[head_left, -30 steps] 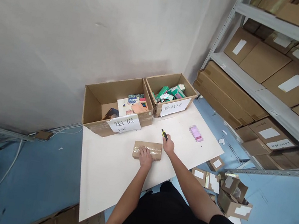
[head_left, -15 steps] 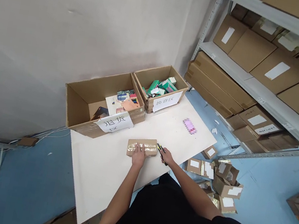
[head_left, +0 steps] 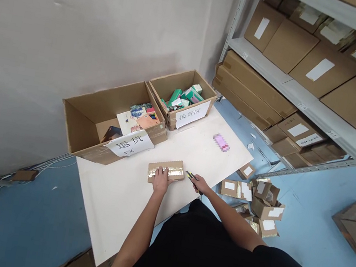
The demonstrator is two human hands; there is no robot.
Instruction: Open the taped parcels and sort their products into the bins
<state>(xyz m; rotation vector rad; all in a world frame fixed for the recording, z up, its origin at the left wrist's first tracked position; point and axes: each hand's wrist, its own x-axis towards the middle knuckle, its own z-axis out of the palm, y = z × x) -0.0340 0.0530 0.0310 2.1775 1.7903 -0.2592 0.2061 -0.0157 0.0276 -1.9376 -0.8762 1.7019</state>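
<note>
A small taped cardboard parcel (head_left: 172,169) lies on the white sheet (head_left: 125,202) spread over the floor. My left hand (head_left: 160,179) rests flat on the parcel's near left part, pressing it down. Right beside the parcel's right end, my right hand (head_left: 201,184) is closed around a black and yellow utility knife (head_left: 191,176), whose tip points at the parcel.
Two open labelled cartons stand at the sheet's far edge: a large carton (head_left: 99,115) with cards and a smaller carton (head_left: 175,85) with green boxes. A pink item (head_left: 221,142) lies on the sheet. Opened small boxes (head_left: 260,202) litter the blue floor beside metal shelving (head_left: 306,98) full of cartons.
My right hand with the knife has drawn back from beyond the parcel to its right end. The view has tilted and shifted; my left hand stays on the parcel.
</note>
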